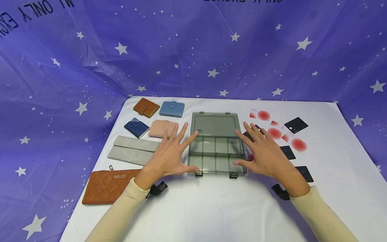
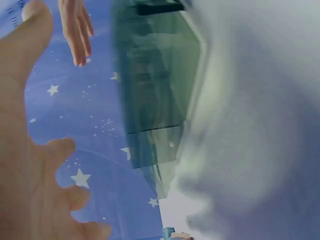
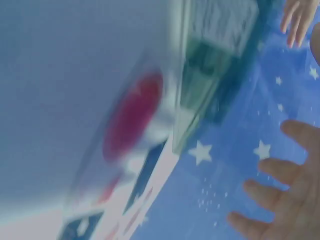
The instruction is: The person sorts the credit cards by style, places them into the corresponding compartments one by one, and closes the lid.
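A clear grey compartment box (image 1: 209, 164) lies on the white table with its lid (image 1: 216, 125) raised at the back; its divided sections show no contents. My left hand (image 1: 170, 154) is at the box's left side, fingers spread, thumb near the front left corner. On the opposite side, my right hand (image 1: 264, 154) has its fingers spread too, their tips overlapping the right edge in the head view. Neither hand grips anything, and whether fingertips touch the box I cannot tell. Both wrist views show the box (image 2: 155, 75) side-on, beyond the palms.
Left of the box lie a brown card wallet (image 1: 146, 107), blue wallet (image 1: 171, 109), navy card holder (image 1: 136, 127), pink wallet (image 1: 161, 128), grey flap pouch (image 1: 133, 150) and brown quilted zip wallet (image 1: 105, 186). Several red-circle cards (image 1: 263, 115) and black cards (image 1: 296, 125) lie to the right.
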`<state>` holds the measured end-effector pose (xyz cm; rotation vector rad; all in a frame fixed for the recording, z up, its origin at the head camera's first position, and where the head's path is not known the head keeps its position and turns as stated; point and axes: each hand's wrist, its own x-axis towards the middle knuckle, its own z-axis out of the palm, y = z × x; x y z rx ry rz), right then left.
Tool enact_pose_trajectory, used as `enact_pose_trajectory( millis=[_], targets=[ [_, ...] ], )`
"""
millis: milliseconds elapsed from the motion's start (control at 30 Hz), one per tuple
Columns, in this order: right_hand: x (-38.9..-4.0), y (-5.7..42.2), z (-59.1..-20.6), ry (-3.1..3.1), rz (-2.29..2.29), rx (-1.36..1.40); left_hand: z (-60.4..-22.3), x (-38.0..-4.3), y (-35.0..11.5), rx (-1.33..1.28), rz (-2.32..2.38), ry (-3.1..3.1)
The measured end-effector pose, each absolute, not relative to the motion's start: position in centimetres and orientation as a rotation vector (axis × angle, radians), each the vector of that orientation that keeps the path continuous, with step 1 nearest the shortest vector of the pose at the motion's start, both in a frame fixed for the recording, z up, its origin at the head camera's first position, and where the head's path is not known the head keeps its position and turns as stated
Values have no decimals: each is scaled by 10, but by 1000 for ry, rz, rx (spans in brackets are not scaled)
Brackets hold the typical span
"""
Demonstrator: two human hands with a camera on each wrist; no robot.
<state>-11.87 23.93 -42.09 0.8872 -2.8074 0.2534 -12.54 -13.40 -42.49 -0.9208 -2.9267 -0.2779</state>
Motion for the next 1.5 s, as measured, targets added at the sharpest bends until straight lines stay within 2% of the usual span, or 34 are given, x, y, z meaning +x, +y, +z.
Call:
enact_pose_trajectory(
  millis=[300, 433, 700, 933, 1500],
  targets=[
    [-159, 286, -405, -2825, 449, 914, -416, -124, -149, -982, -558, -2824],
    [-181, 306, -412, -2937, 500, 885, -418, -122, -153, -1002, -655, -2828],
    [-213, 323, -437, -2939, 605, 1049, -428, -121, -156, -1052, -692, -2935],
    [-218, 328, -448, -2961, 603, 1012, -434, -125, -158, -1141, -696, -2932],
    [-212, 340, -447, -3111, 630, 860, -438, -131, -162, -1205, -704, -2900]
  ],
)
